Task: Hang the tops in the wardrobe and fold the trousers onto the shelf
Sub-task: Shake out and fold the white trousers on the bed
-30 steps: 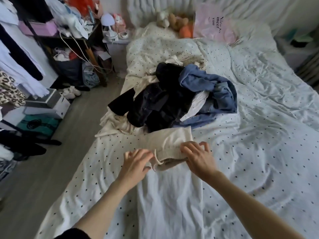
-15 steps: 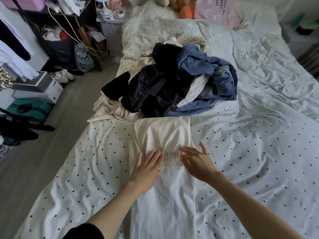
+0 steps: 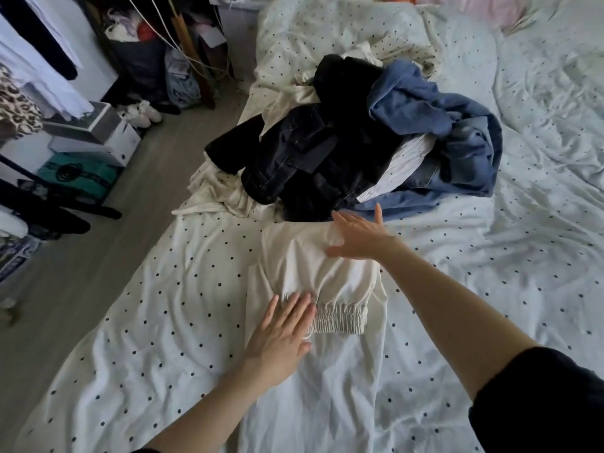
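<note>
Cream trousers [image 3: 313, 273] with an elastic waistband lie folded over on the dotted bed sheet [image 3: 170, 322]. My left hand [image 3: 281, 335] rests flat on the left end of the waistband, fingers straight. My right hand [image 3: 356, 237] lies flat on the far edge of the folded trousers, fingers spread. Just beyond lies a pile of clothes: a black denim garment [image 3: 313, 152], blue jeans [image 3: 457, 142], a white striped piece [image 3: 405, 165] and cream fabric [image 3: 225, 197].
Hanging clothes [image 3: 39, 70] show at the far left. Below them on the grey floor [image 3: 137, 204] stand white boxes [image 3: 98, 138] and a teal box [image 3: 78, 174]. Shoes [image 3: 143, 112] and bags sit by the bedside. The bed stretches wide to the right.
My right hand moved from the waistband up to the far edge of the folded trousers. My left hand stays flat at the waistband. The camera came closer and tilted down.
</note>
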Demonstrator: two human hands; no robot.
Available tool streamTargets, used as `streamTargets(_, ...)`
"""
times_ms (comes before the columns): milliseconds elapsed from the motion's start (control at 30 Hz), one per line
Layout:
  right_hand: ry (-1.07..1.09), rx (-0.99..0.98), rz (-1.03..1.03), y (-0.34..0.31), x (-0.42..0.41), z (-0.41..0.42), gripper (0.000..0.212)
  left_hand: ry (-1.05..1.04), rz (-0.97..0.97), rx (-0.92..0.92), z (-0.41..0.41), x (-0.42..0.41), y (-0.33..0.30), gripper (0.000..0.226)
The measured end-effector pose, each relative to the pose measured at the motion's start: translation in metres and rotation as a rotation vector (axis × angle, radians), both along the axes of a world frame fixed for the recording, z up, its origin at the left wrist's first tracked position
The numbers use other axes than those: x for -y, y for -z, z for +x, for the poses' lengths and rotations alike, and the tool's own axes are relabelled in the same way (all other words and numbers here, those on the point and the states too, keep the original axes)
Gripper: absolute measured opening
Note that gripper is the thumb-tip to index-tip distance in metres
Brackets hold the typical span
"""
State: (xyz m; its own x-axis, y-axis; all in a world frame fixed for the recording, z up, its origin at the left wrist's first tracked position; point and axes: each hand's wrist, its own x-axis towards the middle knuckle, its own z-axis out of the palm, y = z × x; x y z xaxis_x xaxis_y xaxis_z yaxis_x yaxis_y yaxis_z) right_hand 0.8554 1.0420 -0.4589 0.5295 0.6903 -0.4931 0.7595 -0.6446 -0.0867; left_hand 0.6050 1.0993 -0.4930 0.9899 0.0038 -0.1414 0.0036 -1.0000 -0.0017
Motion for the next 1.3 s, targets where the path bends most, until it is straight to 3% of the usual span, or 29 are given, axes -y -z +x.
streamTargets(100,0.051,-0.039,-0.003,-0.001,-0.004,0.005,0.08,-0.039,0.028,-0.109,0.004,-0.001,-0.006,0.069)
streamTargets(267,0.06,0.116,0.105,-0.013,-0.009,-0.011,0.041,-0.042,0.027,-0.093,0.003,-0.004,-0.006,0.071)
streamTargets(433,-0.009,0.347,0.288,-0.032,0.008,-0.046,0.034,0.03,-0.053,0.051,-0.004,-0.007,-0.013,0.062)
streamTargets(567,0.025,0.395,0.364,-0.058,0.025,-0.09,0.028,0.015,-0.073,-0.034,-0.024,-0.007,-0.021,0.064)
streamTargets(633,0.023,0.472,0.453,-0.067,0.04,-0.123,0.024,0.02,-0.128,-0.161,-0.042,-0.007,-0.017,0.064)
streamTargets(833,0.082,0.521,0.546,-0.067,0.092,-0.207,0.033,0.098,-0.181,-0.147,-0.096,0.001,-0.015,0.064)
streamTargets(1000,0.085,0.53,0.526,-0.045,0.135,-0.267,0.033,0.211,-0.367,0.343,-0.144,0.018,-0.034,0.038)
streamTargets(1067,0.081,0.507,0.536,-0.036,0.146,-0.287,0.032,0.168,-0.367,0.432,-0.158,0.024,-0.045,0.031)
streamTargets(1200,0.074,0.394,0.489,-0.018,0.17,-0.318,0.037,0.0,-0.273,0.401,-0.171,0.038,-0.055,0.034)
streamTargets(1300,0.018,0.268,0.387,0.001,0.183,-0.335,0.055,-0.113,-0.17,0.188,-0.182,0.053,-0.042,0.036)
